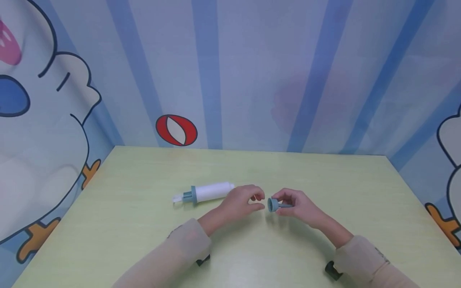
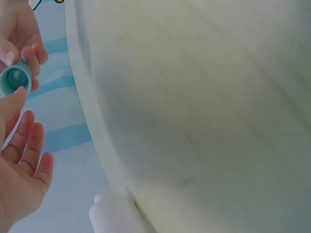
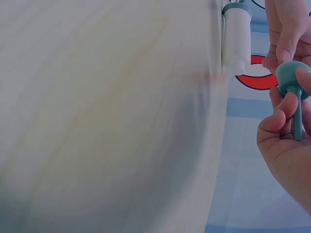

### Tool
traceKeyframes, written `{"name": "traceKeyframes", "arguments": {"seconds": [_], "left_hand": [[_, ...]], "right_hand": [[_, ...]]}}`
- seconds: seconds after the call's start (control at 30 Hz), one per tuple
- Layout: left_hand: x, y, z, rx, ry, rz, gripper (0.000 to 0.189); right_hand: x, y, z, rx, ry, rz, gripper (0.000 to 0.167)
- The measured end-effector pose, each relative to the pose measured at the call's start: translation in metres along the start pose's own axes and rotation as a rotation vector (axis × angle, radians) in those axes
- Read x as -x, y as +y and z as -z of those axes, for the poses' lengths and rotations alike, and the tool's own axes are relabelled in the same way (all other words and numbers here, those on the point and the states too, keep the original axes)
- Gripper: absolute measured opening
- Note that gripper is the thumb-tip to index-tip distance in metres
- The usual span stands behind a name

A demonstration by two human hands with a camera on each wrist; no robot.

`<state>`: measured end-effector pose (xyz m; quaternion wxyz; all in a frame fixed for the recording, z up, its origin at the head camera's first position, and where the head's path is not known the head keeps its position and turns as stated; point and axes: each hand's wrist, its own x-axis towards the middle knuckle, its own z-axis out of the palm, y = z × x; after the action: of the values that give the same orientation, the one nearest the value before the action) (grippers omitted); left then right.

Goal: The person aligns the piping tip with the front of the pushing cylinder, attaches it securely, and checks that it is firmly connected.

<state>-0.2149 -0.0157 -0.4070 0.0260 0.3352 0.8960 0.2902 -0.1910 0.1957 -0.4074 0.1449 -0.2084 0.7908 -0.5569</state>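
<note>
My right hand (image 1: 299,206) grips a small grey-green funnel-shaped piece (image 1: 272,205) with a round cup and a thin stem. In the right wrist view its stem (image 3: 297,119) points back toward the palm. The left wrist view looks into the hollow cup (image 2: 18,80). My left hand (image 1: 240,201) is held just beside the cup, its fingers loosely bent and nothing gripped; whether a fingertip touches the rim, I cannot tell. Behind the left hand lies a white tube (image 1: 215,191) with a grey-green flanged collar (image 1: 194,195) and a clear end piece (image 1: 177,198).
The pale wooden table (image 1: 306,172) ends at a blue striped backdrop (image 1: 252,80) with cartoon figures. A red and white ball (image 1: 176,130) is printed on it. Dark straps (image 1: 333,271) show under the sleeves.
</note>
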Motion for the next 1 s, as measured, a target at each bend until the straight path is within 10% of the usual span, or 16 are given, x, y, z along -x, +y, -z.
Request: {"name": "traceKeyframes", "arguments": {"seconds": [0.53, 1.0], "left_hand": [[0.010, -0.041, 0.046, -0.164, -0.107, 0.139, 0.045], [0.013, -0.071, 0.057, -0.201, -0.201, 0.342, 0.068]], "right_hand": [[0.003, 0.004, 0.005, 0.033, 0.018, -0.006, 0.032], [0.005, 0.007, 0.009, 0.019, 0.015, 0.000, 0.034]]}}
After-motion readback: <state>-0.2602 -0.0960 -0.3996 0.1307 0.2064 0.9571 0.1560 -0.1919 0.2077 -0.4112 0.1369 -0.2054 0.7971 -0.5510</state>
